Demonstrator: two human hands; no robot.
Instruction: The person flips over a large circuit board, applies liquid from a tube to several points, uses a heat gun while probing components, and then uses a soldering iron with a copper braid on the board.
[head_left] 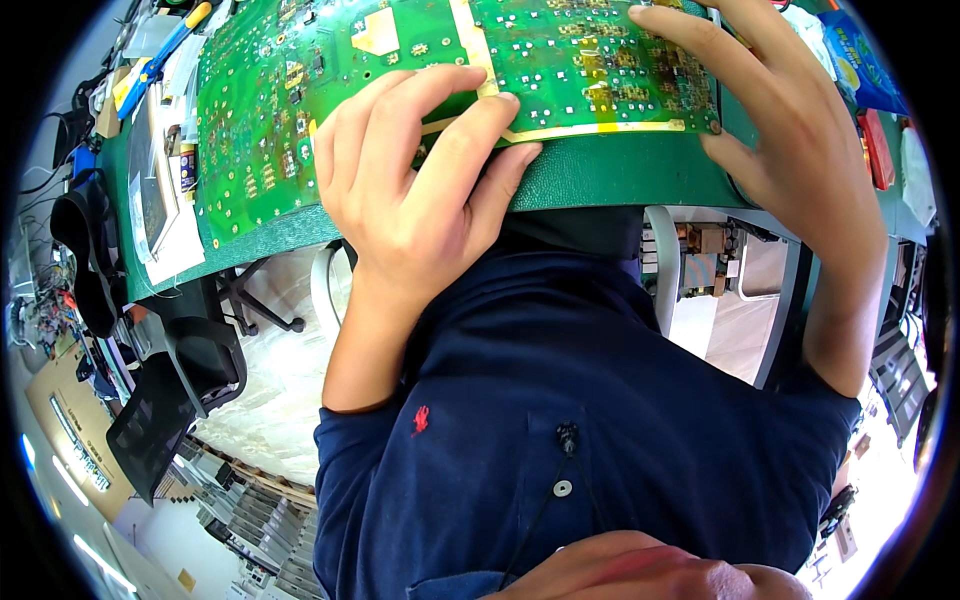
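Observation:
A large green circuit board (pixel 260 110), crowded with small parts and pale strips, lies over the near edge of a green table mat (pixel 620 172). My left hand (pixel 410 170) is over the board's near edge. Its fingers are bent but apart, the fingertips at a pale strip (pixel 600 130), with nothing visible held. At the board's right end my right hand (pixel 785 125) is spread, index finger over the small parts and thumb by the corner. Its other fingertips are cut off by the upper edge of the picture.
On the left lie a blue and yellow tool (pixel 165 60), white papers (pixel 175 245) and a small tube (pixel 188 170). A blue packet (pixel 865 65) and a red item (pixel 877 150) are at the right. Behind on the left stands a black chair (pixel 165 410).

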